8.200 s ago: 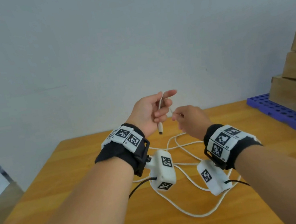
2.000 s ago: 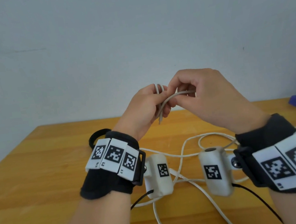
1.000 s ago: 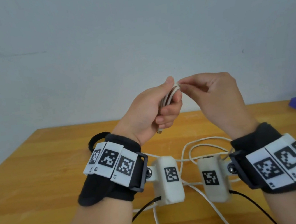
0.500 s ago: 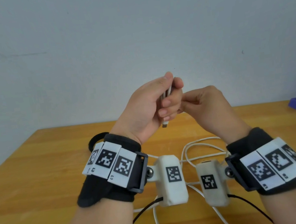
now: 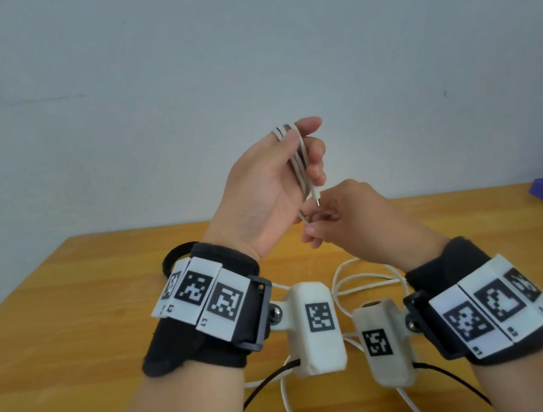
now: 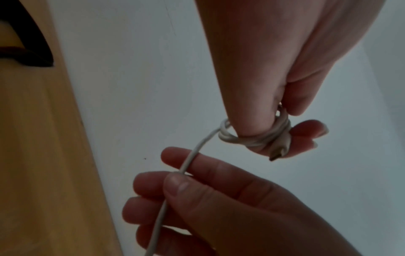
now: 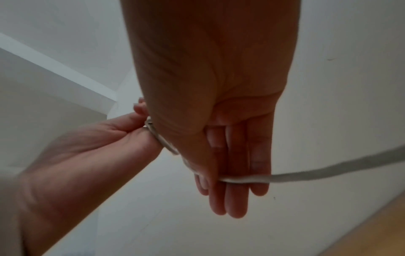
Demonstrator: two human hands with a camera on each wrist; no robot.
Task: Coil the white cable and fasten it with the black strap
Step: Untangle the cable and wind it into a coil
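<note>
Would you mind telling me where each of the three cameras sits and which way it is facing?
Head: worn high, looks forward and down at both forearms; left hand holds the white cable over the wooden table.
Left wrist: looks along the left hand at its cable loops and the right hand.
Right wrist: looks along the right hand pinching the cable.
All three share both hands and the cable.

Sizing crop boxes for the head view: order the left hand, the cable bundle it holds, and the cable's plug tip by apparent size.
1. left hand
2. cable bundle
3. plug tip
</note>
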